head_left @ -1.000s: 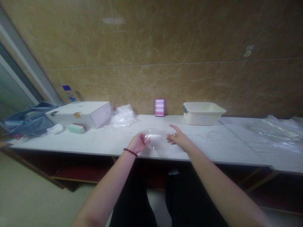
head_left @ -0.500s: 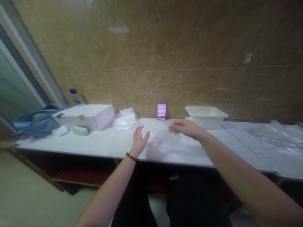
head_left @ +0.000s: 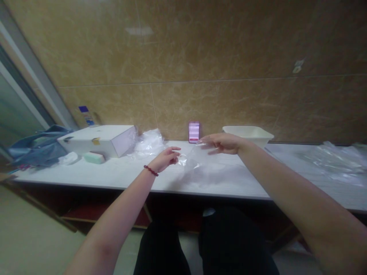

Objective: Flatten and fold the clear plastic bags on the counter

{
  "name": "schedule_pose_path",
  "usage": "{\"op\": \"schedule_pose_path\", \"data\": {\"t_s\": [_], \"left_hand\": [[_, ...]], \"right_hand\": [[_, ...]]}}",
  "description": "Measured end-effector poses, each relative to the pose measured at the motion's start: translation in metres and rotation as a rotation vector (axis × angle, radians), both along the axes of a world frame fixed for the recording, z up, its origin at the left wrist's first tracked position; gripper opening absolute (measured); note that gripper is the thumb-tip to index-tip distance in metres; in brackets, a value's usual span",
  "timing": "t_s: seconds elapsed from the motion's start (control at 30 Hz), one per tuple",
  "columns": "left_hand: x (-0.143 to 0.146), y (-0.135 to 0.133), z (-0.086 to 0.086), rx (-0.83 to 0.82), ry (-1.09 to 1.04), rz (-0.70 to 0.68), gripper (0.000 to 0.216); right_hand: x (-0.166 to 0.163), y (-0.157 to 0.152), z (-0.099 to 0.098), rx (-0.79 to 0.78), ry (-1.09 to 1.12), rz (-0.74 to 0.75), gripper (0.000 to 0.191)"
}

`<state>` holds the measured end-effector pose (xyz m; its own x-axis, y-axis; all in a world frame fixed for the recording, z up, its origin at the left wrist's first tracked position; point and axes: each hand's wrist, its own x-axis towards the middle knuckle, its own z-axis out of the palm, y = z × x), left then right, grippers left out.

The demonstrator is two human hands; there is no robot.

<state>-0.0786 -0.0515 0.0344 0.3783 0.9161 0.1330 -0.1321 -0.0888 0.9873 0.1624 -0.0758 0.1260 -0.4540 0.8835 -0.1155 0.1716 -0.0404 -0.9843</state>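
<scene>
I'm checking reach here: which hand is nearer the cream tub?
Right. The right hand is in front of the left end of the cream tub; the left hand is farther off, to the tub's left.

No text can be read. From the wearer, at twelve o'clock, an upright rectangular phone [head_left: 194,132] has a pinkish lit screen, its lines blurred; at eleven, a slim blue-and-white container [head_left: 86,115] bears illegible markings.
</scene>
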Motion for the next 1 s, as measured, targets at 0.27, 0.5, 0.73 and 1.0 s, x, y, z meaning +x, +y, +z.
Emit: {"op": "schedule_pose_path", "data": {"t_s": [0.27, 0.5, 0.73, 1.0], "left_hand": [[0.032, -0.021, 0.040, 0.438, 0.222, 0.113, 0.064], [0.091, -0.024, 0.021, 0.505, 0.063, 0.395, 0.070], [0.071, 0.040, 0.022, 0.336, 0.165, 0.440, 0.006], [0.041, 0.073, 0.030, -0.023, 0.024, 0.225, 0.015]], "right_hand": [[-0.020, 0.025, -0.005, 0.465, -0.462, -0.341, 0.008], [-0.020, 0.056, -0.004, 0.738, -0.672, -0.494, 0.008], [-0.010, 0.072, 0.002, 0.632, -0.516, -0.515, 0.014], [-0.008, 0.079, 0.000, 0.143, -0.164, -0.459, 0.016]]}}
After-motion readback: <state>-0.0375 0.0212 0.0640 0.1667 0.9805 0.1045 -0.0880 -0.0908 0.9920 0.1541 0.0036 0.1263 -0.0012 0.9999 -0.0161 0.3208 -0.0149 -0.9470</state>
